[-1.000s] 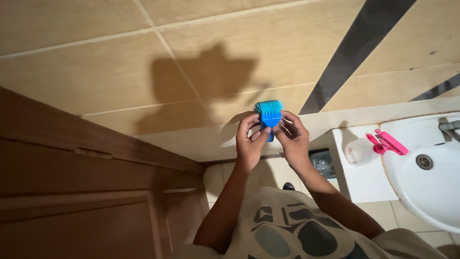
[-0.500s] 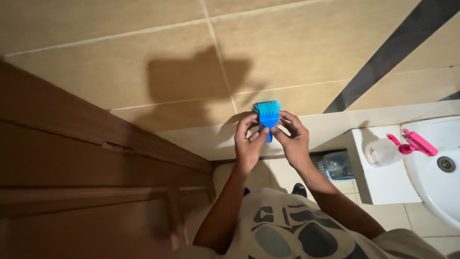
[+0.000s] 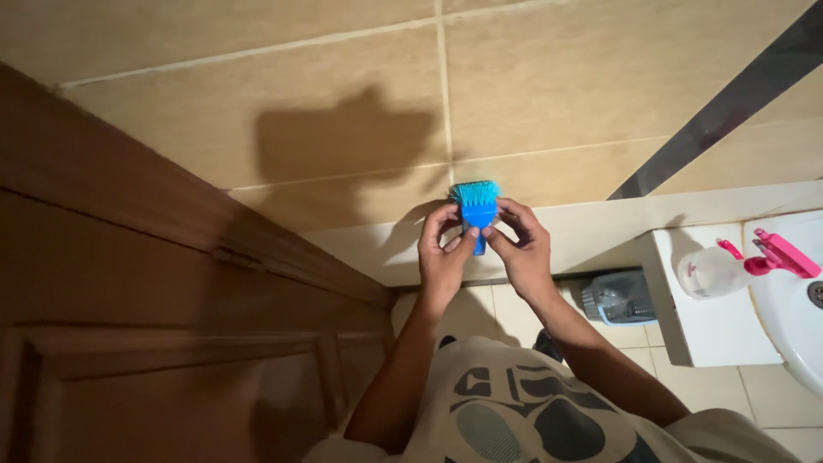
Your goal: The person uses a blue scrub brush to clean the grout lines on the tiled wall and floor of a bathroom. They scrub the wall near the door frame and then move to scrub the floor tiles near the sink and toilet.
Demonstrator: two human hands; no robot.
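Left hand (image 3: 443, 261) and right hand (image 3: 521, 253), centre frame, are closed together on a blue brush (image 3: 476, 208), bristles up; its handle is largely hidden by the fingers. At right, a basin (image 3: 793, 326) is cut off, more than a second earlier. A spray bottle (image 3: 729, 267) rests beside it.

Bare tiled wall (image 3: 343, 129) lies open above and left of both hands. The wooden door (image 3: 129, 300) closes off the left side. To the right, a spray bottle (image 3: 729, 267) and sink (image 3: 793, 326) crowd the ledge.
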